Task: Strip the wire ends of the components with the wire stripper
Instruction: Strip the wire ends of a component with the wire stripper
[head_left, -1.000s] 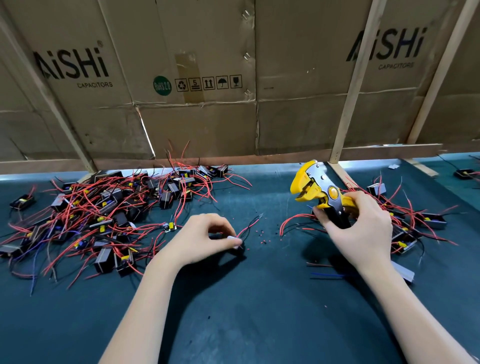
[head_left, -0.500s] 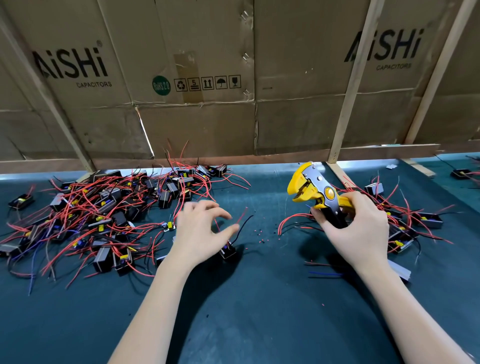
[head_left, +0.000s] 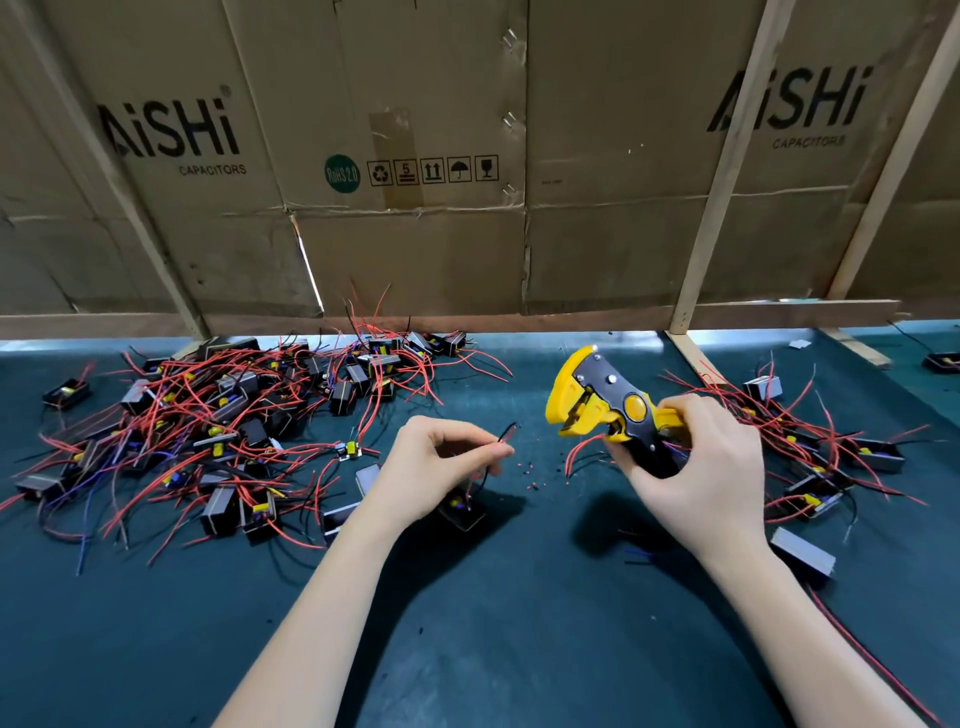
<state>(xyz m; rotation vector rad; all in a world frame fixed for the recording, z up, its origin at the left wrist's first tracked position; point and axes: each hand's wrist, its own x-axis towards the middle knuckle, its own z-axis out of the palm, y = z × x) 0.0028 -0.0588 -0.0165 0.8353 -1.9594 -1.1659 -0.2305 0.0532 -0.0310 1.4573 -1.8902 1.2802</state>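
Gripped in the right hand by its handles: the yellow-and-black wire stripper, held above the dark green bench, long axis running from lower right to upper left, open yellow head aimed up and left toward the left hand. Pinched between the thumb and forefinger of that left hand: a black wire, free end pointing up and right toward the stripper's head, other end dropping to a small black component resting on the bench just under the hand. Half a second before, spread loosely over the component with nothing held; now closed on the wire and lifted slightly. Stripper barely shifted. Heaped to the left: a pile of components with red wires; a second pile lying behind the right hand. Behind the bench: cardboard boxes.
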